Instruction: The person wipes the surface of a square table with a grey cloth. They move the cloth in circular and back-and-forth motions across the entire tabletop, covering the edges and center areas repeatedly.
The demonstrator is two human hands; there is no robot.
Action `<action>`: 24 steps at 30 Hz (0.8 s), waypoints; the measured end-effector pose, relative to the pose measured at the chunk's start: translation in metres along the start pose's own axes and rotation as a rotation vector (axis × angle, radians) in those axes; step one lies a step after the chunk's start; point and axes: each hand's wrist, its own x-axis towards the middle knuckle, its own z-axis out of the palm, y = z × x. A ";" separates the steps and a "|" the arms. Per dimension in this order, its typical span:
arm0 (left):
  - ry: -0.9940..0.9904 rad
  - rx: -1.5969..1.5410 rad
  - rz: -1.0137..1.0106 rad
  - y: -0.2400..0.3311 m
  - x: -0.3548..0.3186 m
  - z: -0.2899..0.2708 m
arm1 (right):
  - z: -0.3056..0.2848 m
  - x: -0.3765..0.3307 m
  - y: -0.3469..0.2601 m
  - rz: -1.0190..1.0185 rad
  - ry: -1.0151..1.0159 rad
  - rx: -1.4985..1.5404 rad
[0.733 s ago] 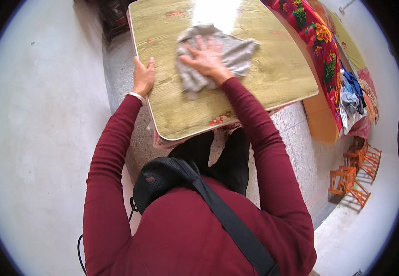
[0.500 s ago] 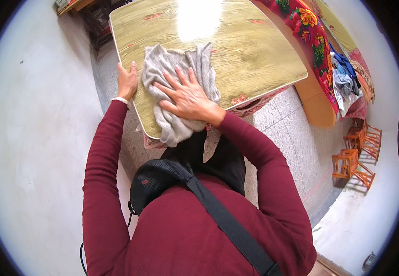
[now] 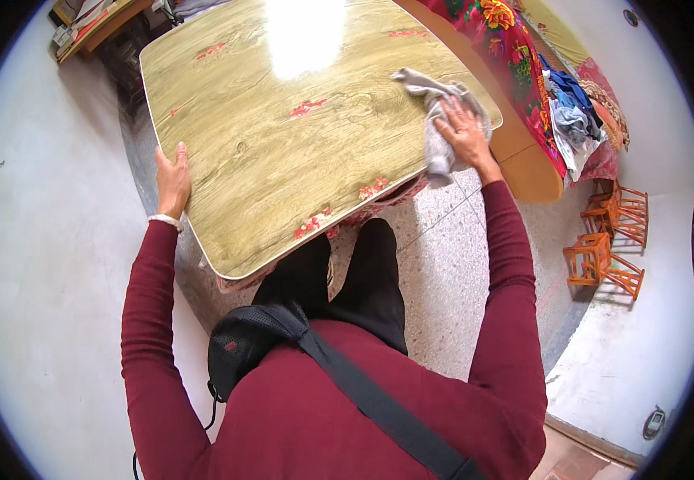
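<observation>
Orange stools (image 3: 607,240) beside wood-grain table (image 3: 299,152).

Most of the table (image 3: 283,152) top is bare, so plenty of sweep room. Only the grey cloth (image 3: 436,120) sits at its right edge, orange stools (image 3: 607,240) well beyond.
</observation>
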 end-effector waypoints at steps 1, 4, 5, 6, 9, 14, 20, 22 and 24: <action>-0.009 -0.013 0.005 -0.001 0.000 0.000 | 0.000 0.010 0.023 0.031 -0.029 -0.007; 0.011 -0.028 0.028 0.015 -0.002 0.001 | -0.002 0.042 0.080 0.212 -0.023 -0.006; 0.017 -0.018 0.021 0.019 -0.005 0.000 | -0.001 0.051 0.085 0.252 -0.019 0.012; 0.022 -0.012 0.010 0.024 -0.007 0.000 | 0.002 0.058 0.089 0.277 -0.014 -0.006; 0.063 0.045 -0.042 0.026 -0.009 -0.001 | 0.005 0.078 0.069 0.375 -0.026 -0.028; 0.073 -0.001 -0.019 0.024 -0.009 0.001 | 0.019 0.104 0.020 0.303 -0.103 -0.004; 0.070 0.006 -0.011 0.028 -0.006 0.004 | 0.041 0.104 -0.167 -0.207 -0.086 0.015; 0.098 0.012 0.032 0.006 -0.001 0.001 | 0.029 0.078 -0.246 -0.387 -0.135 0.048; 0.096 -0.004 0.048 0.008 0.000 0.006 | 0.028 0.043 -0.288 -0.542 -0.118 0.092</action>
